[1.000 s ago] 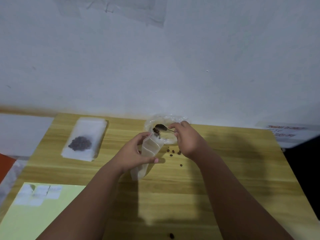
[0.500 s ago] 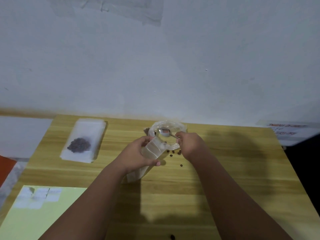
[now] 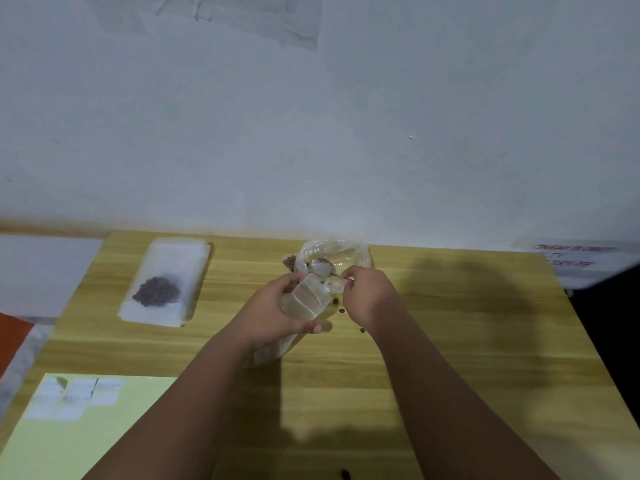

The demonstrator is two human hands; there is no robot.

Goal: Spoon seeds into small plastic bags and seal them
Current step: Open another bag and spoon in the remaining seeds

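Observation:
My left hand (image 3: pixel 277 315) grips a small clear plastic bag (image 3: pixel 304 299) tilted up off the table, its mouth toward the back. My right hand (image 3: pixel 372 296) pinches the handle of a metal spoon (image 3: pixel 322 267), whose bowl looks empty and hangs just above the bag's mouth. Behind them sits a crumpled clear plastic wrapper (image 3: pixel 349 254) with a few dark seeds (image 3: pixel 289 262) at its left edge. Loose seeds (image 3: pixel 341 310) lie on the wood between my hands.
A stack of clear bags (image 3: pixel 173 271), the top one filled with dark seeds, lies at back left. A pale green sheet (image 3: pixel 86 438) with white labels is at the near left. One stray seed (image 3: pixel 344 474) sits near the front edge. The wall stands right behind the table (image 3: pixel 467 341).
The spoon tipped over the bag's mouth and now looks empty. My left hand raised the bag slightly toward the spoon. The view shifted a little.

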